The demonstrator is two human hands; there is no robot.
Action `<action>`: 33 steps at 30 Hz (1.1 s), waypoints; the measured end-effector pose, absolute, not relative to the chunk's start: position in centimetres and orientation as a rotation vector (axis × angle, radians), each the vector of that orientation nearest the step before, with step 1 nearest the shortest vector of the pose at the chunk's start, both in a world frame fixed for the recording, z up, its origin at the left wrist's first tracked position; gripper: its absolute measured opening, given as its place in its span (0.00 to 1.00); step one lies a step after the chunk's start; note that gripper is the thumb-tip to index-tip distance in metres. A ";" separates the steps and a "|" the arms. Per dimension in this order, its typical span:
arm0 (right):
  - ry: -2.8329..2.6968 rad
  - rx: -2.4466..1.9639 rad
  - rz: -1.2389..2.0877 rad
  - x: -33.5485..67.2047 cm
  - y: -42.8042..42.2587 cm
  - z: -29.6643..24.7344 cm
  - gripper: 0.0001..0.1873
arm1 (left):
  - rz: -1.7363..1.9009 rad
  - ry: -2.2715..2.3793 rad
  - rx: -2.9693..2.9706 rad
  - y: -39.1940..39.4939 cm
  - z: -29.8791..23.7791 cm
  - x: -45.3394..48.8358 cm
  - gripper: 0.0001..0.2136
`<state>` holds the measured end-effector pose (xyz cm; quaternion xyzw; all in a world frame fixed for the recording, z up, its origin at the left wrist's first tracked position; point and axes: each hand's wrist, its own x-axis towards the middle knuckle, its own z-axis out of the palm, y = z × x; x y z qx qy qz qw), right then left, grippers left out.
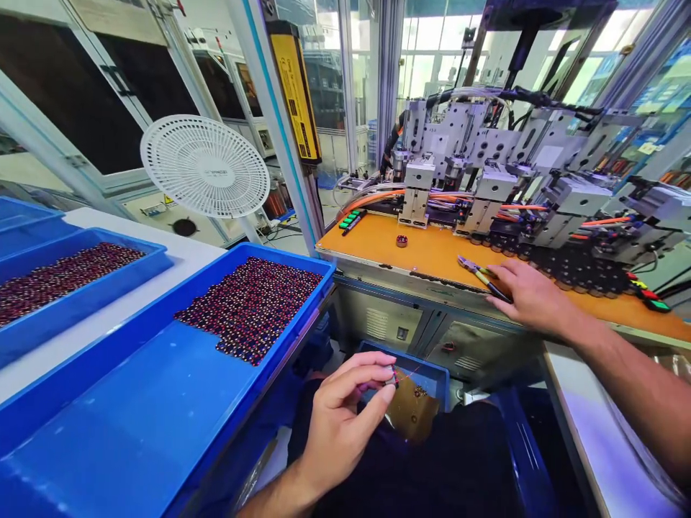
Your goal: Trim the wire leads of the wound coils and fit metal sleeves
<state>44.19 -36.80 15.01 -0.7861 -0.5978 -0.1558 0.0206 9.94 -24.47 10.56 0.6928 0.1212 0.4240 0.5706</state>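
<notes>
My left hand (348, 410) is raised over my lap, its fingertips pinching a small wound coil part (392, 377) with thin reddish wires trailing off it. The fingers cover most of this part. On the orange worktop (367, 248), my right hand (532, 291) lies at the handles of a pair of cutting pliers (480, 275), fingers stretched and thumb apart. The pliers' jaws point away to the left. One round coil part (402, 241) stands alone on the worktop, left of the pliers.
A blue tray (134, 403) at my left holds many small coil parts (259, 302). Another filled tray (80, 277) lies beyond it. Machine heads (486, 180) line the worktop's back, with dark round parts (577, 270) before them. A blue bin (440, 378) sits below; a white fan (205, 167) stands behind.
</notes>
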 end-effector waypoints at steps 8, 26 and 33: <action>-1.553 -1.912 0.156 30.9 -42.9 8.9 0.26 | 0.942 0.282 1.594 -24.5 10.2 10.1 0.10; -1.036 -1.365 0.992 23.0 -44.3 6.5 0.29 | 0.868 0.274 1.682 -24.6 9.6 10.6 0.12; -1.036 -1.400 0.934 22.9 -43.6 6.7 0.26 | 0.862 0.283 1.724 -24.6 9.5 10.6 0.11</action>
